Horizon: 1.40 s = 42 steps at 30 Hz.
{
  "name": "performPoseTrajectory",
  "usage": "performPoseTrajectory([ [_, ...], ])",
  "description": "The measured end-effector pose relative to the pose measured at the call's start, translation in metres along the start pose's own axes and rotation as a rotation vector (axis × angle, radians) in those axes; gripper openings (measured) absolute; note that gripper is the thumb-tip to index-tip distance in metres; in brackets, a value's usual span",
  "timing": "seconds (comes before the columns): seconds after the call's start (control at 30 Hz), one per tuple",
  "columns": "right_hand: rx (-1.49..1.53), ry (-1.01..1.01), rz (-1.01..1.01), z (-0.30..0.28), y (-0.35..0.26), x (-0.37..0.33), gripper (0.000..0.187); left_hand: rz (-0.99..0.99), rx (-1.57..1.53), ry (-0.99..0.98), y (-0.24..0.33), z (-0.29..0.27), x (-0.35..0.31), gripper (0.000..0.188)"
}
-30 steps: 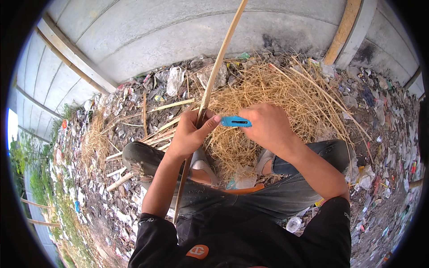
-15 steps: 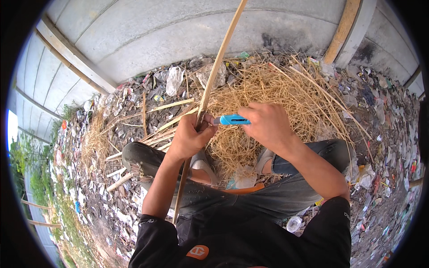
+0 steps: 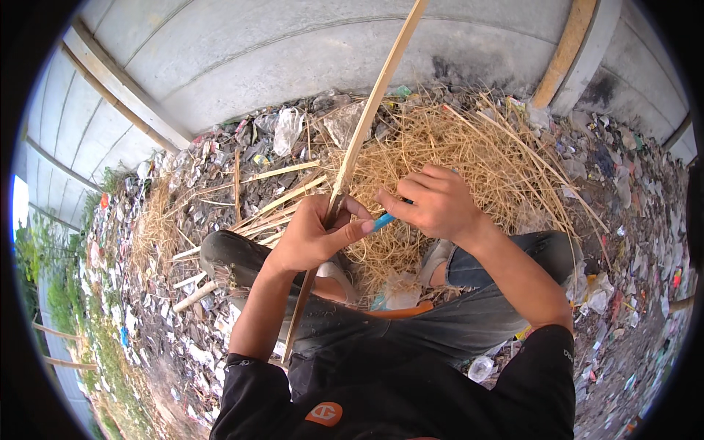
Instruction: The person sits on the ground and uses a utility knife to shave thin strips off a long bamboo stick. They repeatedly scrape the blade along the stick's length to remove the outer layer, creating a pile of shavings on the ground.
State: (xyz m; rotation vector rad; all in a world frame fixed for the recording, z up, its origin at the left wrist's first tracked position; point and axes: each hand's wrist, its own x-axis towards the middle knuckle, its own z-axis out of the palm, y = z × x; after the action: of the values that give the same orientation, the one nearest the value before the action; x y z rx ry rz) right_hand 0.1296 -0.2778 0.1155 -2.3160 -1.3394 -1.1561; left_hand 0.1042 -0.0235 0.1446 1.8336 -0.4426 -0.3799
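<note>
While loose pale strips (image 3: 293, 193) lie on the littered ground (image 3: 147, 293) at the left, the left hand (image 3: 308, 238) is curled round one long wooden strip (image 3: 377, 95), which slants up in front of the concrete wall (image 3: 477, 51); its thumb meets the near end of a blue cutter (image 3: 383, 221). Between the hands, that tool is mostly hidden by the right hand (image 3: 440, 205), whose fingers are closed over it. Farther right, a heap of straw-coloured shavings (image 3: 477, 158) spreads toward the wall
</note>
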Motion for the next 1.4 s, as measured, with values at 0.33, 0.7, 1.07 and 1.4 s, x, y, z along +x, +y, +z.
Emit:
performPoseTrajectory([
  [0.33, -0.024, 0.106, -0.009, 0.000, 0.007, -0.006, 0.023, -0.031, 0.110, 0.120, -0.002, -0.022, -0.005, 0.030],
  [0.7, 0.288, 0.433, 0.108, -0.013, 0.019, -0.001, 0.041, -0.018, 0.190, 0.631, -0.037, -0.061, -0.004, 0.030],
  [1.07, 1.669, -0.202, 0.870, -0.010, 0.018, 0.002, 0.079, -0.068, -0.119, 0.383, -0.032, -0.035, 0.001, 0.040],
  [1.4, 0.185, -0.330, 0.712, -0.013, -0.003, 0.013, 0.035, -0.103, -0.114, 0.333, -0.030, -0.025, 0.002, 0.044],
])
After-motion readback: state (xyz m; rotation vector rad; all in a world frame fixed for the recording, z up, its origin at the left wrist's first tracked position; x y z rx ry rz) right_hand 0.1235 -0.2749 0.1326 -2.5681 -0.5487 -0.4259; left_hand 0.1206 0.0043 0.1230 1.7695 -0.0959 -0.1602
